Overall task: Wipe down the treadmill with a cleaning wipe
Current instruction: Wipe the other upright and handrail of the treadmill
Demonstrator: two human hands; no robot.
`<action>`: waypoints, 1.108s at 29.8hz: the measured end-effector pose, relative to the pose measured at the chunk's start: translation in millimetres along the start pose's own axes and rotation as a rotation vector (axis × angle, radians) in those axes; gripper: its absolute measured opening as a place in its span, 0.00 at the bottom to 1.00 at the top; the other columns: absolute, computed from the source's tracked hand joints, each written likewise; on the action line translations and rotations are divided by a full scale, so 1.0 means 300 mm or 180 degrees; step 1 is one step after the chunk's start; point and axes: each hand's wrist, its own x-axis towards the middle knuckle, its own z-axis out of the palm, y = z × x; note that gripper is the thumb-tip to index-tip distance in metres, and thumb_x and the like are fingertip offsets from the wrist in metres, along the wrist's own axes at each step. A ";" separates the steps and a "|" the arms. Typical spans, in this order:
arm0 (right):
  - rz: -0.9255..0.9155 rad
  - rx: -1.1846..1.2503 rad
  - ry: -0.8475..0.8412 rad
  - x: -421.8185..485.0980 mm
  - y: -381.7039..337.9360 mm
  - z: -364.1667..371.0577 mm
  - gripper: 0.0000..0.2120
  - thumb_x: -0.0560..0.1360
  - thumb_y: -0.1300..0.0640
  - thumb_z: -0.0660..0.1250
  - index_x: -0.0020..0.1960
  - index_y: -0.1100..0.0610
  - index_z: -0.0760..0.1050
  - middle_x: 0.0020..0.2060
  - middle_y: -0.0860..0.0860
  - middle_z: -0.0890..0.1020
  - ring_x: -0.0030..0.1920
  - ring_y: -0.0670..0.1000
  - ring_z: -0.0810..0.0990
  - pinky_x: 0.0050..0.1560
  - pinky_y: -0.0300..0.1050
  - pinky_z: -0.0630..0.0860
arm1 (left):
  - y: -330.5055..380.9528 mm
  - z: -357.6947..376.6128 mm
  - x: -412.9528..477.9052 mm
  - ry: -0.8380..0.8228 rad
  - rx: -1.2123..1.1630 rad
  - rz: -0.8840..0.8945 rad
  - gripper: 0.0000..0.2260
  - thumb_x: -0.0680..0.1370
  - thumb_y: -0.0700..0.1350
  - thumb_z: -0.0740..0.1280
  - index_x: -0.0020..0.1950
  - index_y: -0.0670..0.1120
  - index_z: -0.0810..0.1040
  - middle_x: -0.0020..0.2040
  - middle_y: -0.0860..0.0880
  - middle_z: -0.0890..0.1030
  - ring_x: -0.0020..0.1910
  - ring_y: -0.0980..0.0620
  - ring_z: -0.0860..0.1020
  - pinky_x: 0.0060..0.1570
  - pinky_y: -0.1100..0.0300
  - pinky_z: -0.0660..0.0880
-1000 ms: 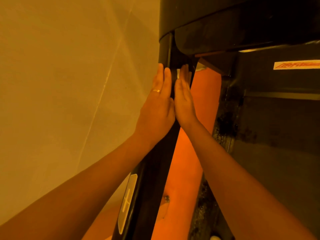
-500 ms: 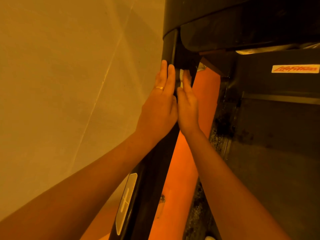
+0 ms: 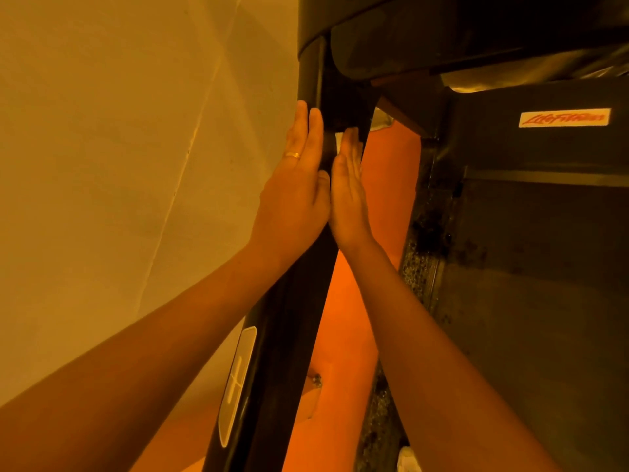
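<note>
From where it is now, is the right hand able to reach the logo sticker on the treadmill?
Probably yes: the right hand lies flat on the upright post, and nothing blocks the logo sticker.

The floor (image 3: 343, 335) shows as an orange strip in this light. The treadmill (image 3: 544, 267) stands on it, its black post (image 3: 289, 335) along the strip's left edge and its dark base along the right. A small dark speck (image 3: 316, 379) sits on the floor just beside the post. A pale object (image 3: 406, 459) lies at the near end, cut off.
</note>
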 end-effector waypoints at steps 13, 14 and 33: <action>-0.0124 -0.0111 -0.0065 -0.063 0.036 0.014 0.27 0.88 0.53 0.49 0.82 0.55 0.40 0.80 0.45 0.41 0.80 0.46 0.38 0.79 0.43 0.38 | 0.006 0.002 -0.008 0.0009 0.0037 -0.0001 0.30 0.82 0.38 0.58 0.82 0.42 0.50 0.82 0.43 0.46 0.77 0.43 0.65 0.59 0.68 0.69; -0.0064 -0.0105 -0.0015 -0.010 0.029 0.013 0.26 0.88 0.53 0.48 0.82 0.56 0.43 0.81 0.49 0.43 0.81 0.49 0.40 0.80 0.45 0.40 | 0.006 0.001 -0.007 0.0013 0.0056 0.0007 0.30 0.82 0.39 0.57 0.82 0.42 0.50 0.82 0.43 0.47 0.77 0.43 0.65 0.58 0.71 0.68; 0.0127 0.0360 -0.0080 0.009 -0.030 -0.008 0.25 0.88 0.54 0.47 0.82 0.55 0.45 0.82 0.49 0.45 0.81 0.46 0.40 0.79 0.42 0.39 | 0.009 -0.003 -0.005 -0.0038 0.0147 0.0000 0.30 0.82 0.36 0.58 0.82 0.41 0.50 0.82 0.42 0.47 0.64 0.34 0.76 0.41 0.80 0.65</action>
